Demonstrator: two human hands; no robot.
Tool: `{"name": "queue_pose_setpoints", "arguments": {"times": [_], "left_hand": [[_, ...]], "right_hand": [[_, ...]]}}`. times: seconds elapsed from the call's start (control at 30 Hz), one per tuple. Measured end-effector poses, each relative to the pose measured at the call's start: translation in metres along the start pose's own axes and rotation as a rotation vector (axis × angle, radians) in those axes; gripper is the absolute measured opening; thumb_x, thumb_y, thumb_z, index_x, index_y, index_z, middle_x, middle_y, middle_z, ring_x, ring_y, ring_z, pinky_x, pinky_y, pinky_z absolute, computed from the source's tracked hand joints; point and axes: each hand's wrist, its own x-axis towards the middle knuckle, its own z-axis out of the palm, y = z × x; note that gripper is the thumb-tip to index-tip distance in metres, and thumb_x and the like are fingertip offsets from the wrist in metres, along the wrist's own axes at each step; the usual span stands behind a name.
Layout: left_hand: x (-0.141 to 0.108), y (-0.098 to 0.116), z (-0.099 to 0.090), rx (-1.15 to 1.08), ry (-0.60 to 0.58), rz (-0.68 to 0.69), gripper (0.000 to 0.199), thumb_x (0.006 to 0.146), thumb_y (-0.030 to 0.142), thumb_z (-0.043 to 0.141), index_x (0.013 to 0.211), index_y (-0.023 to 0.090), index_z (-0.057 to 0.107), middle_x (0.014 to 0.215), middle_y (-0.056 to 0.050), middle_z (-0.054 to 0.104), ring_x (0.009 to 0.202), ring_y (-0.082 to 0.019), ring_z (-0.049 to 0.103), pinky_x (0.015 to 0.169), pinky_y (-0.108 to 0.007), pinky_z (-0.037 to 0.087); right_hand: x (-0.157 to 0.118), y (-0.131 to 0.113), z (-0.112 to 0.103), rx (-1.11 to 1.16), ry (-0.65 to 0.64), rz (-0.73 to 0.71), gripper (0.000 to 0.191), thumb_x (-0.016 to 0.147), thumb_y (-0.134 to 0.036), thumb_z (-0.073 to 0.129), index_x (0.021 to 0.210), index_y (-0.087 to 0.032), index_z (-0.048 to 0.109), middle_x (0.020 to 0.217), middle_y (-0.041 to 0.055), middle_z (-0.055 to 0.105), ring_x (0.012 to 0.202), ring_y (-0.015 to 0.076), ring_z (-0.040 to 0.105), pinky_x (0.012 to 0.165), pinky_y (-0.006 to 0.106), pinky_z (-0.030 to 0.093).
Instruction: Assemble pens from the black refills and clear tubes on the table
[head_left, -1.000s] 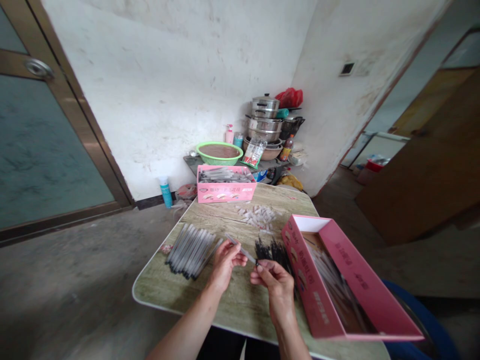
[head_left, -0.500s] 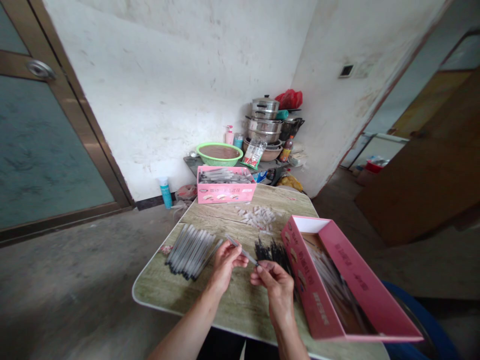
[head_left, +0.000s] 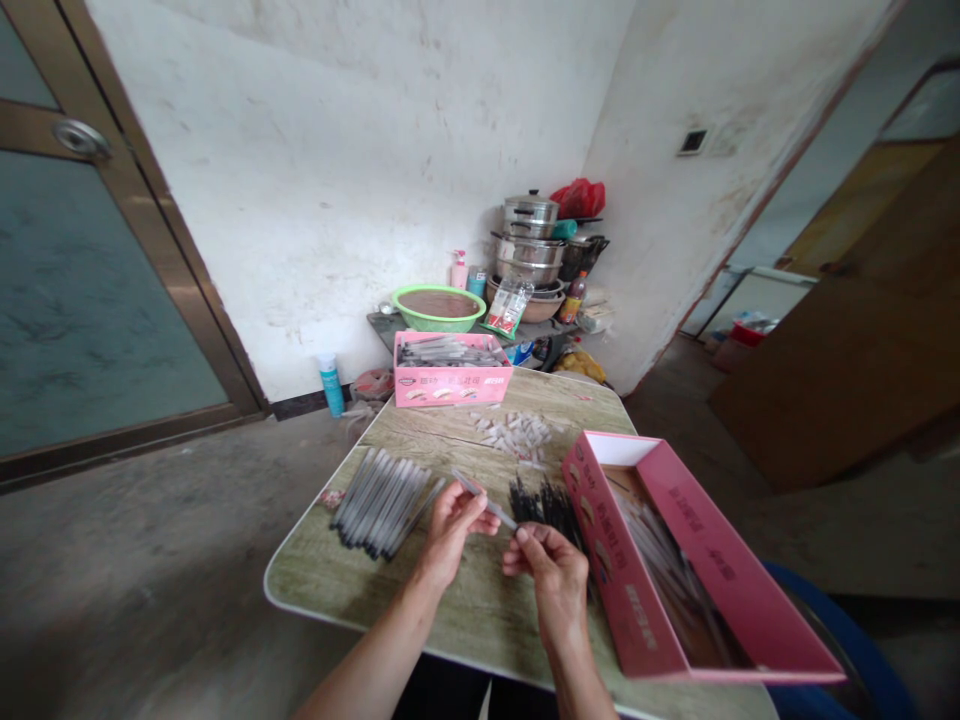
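Observation:
Between my two hands is a slim, translucent grey pen-like tube [head_left: 499,512], slanting down to the right. My left hand [head_left: 454,525] pinches it around the middle, its far end sticking out past the fingers. At its near end, my right hand [head_left: 551,565] closes thumb and fingertips on the tip; what lies inside that pinch is hidden. A row of similar tubes [head_left: 382,500] with black ends lies left of my left hand. Thin black pieces [head_left: 547,500] are heaped just beyond my right hand. Farther back, small whitish pieces [head_left: 517,435] lie scattered.
A pink box [head_left: 450,385] full of tubes stands at the table's far edge. To the right, a larger open pink box [head_left: 615,560] holds long translucent pieces. Behind the wood-patterned table [head_left: 330,585] are a green basin [head_left: 439,322] and stacked pots [head_left: 529,255].
Both hands stay in nearly the same place with the tube between them. The left fingers and thumb have shifted slightly along it; the right fingertips have moved very little.

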Motion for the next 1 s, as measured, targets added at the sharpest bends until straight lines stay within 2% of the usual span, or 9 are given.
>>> {"name": "queue_pose_setpoints", "arguments": {"times": [0.23, 0.33, 0.47, 0.53, 0.67, 0.87, 1.0], "left_hand": [[-0.0009, 0.0007, 0.0025, 0.010, -0.024, -0.017, 0.032, 0.074, 0.037, 0.070, 0.091, 0.015, 0.055, 0.073, -0.006, 0.070, 0.060, -0.016, 0.066, 0.057, -0.027, 0.055], [-0.0003, 0.0006, 0.0025, 0.015, 0.006, -0.025, 0.033, 0.073, 0.038, 0.071, 0.090, 0.015, 0.056, 0.072, -0.005, 0.070, 0.059, -0.017, 0.066, 0.057, -0.027, 0.055], [-0.0005, 0.0005, 0.0026, 0.015, -0.008, -0.014, 0.031, 0.075, 0.037, 0.070, 0.090, 0.015, 0.056, 0.070, -0.005, 0.069, 0.059, -0.017, 0.066, 0.057, -0.028, 0.055], [-0.0011, 0.0008, 0.0031, 0.014, -0.021, -0.019, 0.030, 0.075, 0.036, 0.070, 0.090, 0.015, 0.056, 0.069, -0.004, 0.068, 0.059, -0.017, 0.066, 0.057, -0.028, 0.055], [-0.0017, 0.0016, 0.0036, 0.012, -0.018, -0.032, 0.031, 0.074, 0.037, 0.070, 0.090, 0.015, 0.056, 0.069, -0.004, 0.068, 0.060, -0.017, 0.067, 0.057, -0.029, 0.055], [-0.0004, -0.0003, 0.0023, 0.012, -0.006, -0.029, 0.032, 0.074, 0.038, 0.071, 0.091, 0.014, 0.056, 0.068, -0.004, 0.068, 0.059, -0.017, 0.066, 0.056, -0.028, 0.055], [-0.0006, -0.0016, 0.0010, 0.011, -0.022, -0.031, 0.031, 0.075, 0.035, 0.070, 0.092, 0.014, 0.055, 0.070, -0.005, 0.069, 0.059, -0.017, 0.066, 0.056, -0.028, 0.055]], "right_hand": [[-0.0009, 0.0055, -0.0010, -0.085, 0.017, 0.053, 0.042, 0.080, -0.054, 0.060, 0.067, -0.014, 0.060, 0.049, 0.0001, 0.060, 0.034, 0.0135, 0.053, 0.028, 0.023, 0.041], [-0.0024, 0.0036, -0.0015, -0.073, 0.015, 0.058, 0.043, 0.081, -0.056, 0.057, 0.072, -0.015, 0.060, 0.054, 0.0015, 0.063, 0.040, 0.0160, 0.058, 0.032, 0.024, 0.045], [-0.0029, 0.0015, -0.0022, -0.055, -0.028, -0.013, 0.032, 0.077, -0.048, 0.067, 0.078, -0.016, 0.059, 0.060, 0.0002, 0.064, 0.048, 0.0163, 0.062, 0.042, 0.025, 0.051], [-0.0026, 0.0016, -0.0024, -0.071, -0.043, -0.008, 0.033, 0.079, -0.048, 0.065, 0.074, -0.017, 0.058, 0.057, -0.0004, 0.063, 0.043, 0.0150, 0.059, 0.038, 0.024, 0.049], [-0.0026, 0.0026, -0.0034, -0.108, -0.052, 0.097, 0.045, 0.084, -0.057, 0.052, 0.068, -0.016, 0.057, 0.048, -0.0003, 0.060, 0.033, 0.0136, 0.052, 0.028, 0.022, 0.038], [-0.0037, 0.0020, -0.0038, -0.070, -0.053, -0.010, 0.032, 0.078, -0.048, 0.067, 0.079, -0.017, 0.057, 0.057, -0.0018, 0.063, 0.043, 0.0140, 0.059, 0.037, 0.022, 0.046], [-0.0040, 0.0005, -0.0031, -0.087, -0.071, 0.093, 0.044, 0.082, -0.058, 0.055, 0.070, -0.016, 0.057, 0.049, 0.0004, 0.061, 0.035, 0.0142, 0.054, 0.030, 0.022, 0.040]]}}
